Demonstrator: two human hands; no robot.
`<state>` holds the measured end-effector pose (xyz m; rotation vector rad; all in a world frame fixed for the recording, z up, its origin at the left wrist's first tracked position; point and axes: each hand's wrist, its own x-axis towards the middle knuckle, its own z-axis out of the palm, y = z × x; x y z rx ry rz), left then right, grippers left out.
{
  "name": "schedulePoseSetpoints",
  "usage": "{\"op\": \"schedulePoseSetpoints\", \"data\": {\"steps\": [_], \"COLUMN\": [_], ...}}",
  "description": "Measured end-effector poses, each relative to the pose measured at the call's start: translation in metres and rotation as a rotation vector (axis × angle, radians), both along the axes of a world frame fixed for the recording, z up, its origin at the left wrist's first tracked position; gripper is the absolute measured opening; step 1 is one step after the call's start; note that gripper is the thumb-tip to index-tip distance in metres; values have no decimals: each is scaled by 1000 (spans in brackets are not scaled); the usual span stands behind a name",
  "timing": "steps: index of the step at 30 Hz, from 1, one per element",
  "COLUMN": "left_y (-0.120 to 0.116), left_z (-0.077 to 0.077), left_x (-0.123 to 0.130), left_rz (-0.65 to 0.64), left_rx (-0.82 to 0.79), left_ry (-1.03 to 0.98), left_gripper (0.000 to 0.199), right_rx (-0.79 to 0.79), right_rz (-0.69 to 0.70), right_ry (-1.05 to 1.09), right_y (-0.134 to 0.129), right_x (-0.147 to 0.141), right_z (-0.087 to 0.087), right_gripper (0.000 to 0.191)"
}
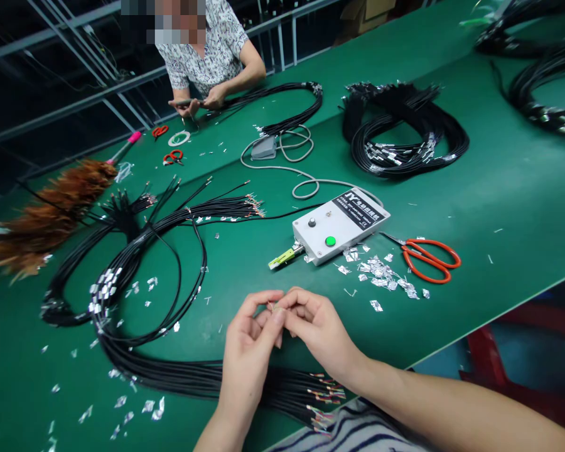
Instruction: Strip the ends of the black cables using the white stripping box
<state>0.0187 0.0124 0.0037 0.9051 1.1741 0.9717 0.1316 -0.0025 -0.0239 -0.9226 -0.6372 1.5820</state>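
My left hand [252,339] and my right hand [317,326] meet at the fingertips above the green table, both pinched on something small with thin wire ends, mostly hidden by the fingers. Under and beside them runs a bundle of black cables [169,370], its stripped coloured wire ends [324,392] near the table's front edge. Ahead of my hands lies a white control box [341,223] with a green button and a yellow-green tipped tool [286,257] sticking out of its side. Foil scraps [381,273] and orange-handled scissors [433,258] are to the right of the box.
Coiled black cables [405,138] lie at the back right, with more at the far right. A grey pedal [263,148] and its cord sit behind the box. A brown feather duster [56,207] is at the left. Across the table [513,207], a person's hands [200,103] hold cables.
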Motion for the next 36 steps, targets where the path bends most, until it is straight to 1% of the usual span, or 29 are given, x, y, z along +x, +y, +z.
{"op": "schedulePoseSetpoints", "data": {"steps": [2,5,8,10,12,14,15,16,18,20,23,25,26,29,31,33,34,36], "left_y": [1,0,-2,-4,-5,-5,-4,-3,1,6,13,17,18,19,18,19,21,27], "left_z": [-1,-3,-7,-11,-16,-21,-23,-25,-26,-25,-21,-19,-19,-20,-22,-24,-25,-27], "left_x": [2,5,5,4,2,0,-1,-1,-1,-1,0,0,0,-2,-5,-6,-6,-6], "left_rz": [-23,43,68,66,55,34,16,-4,-21,-22,-31,-50,-64,-115,-137,-129,-117,-75], "left_rx": [25,41,70,156,302,461,510,522,436,283,133,93,81,92,171,260,275,233], "left_ry": [6,-24,24,121,269,416,461,477,423,323,230,211,207,226,296,375,388,333], "left_gripper": [28,25,21,16,11,9,10,11,12,16,24,28,28,26,21,18,17,16], "right_rx": [-21,-2,41,67,94,130,153,179,238,346,630,820,895,1071,1124,1123,1106,1063], "right_rz": [-10,13,70,77,45,-1,-14,-13,13,22,16,49,76,153,180,163,134,55], "right_ry": [-35,-63,-45,-110,-256,-415,-485,-555,-714,-936,-1338,-1551,-1620,-1698,-1699,-1704,-1721,-1785], "right_y": [0,1,3,5,7,8,8,8,8,8,13,19,22,31,36,40,43,51], "right_x": [2,5,9,10,13,16,19,23,33,44,56,57,56,52,53,58,62,70], "right_z": [-1,-2,-2,-3,-6,-9,-10,-11,-11,-9,-2,2,4,6,6,6,6,7], "right_gripper": [33,31,30,28,23,17,15,14,14,14,17,20,21,32,37,36,34,26]}}
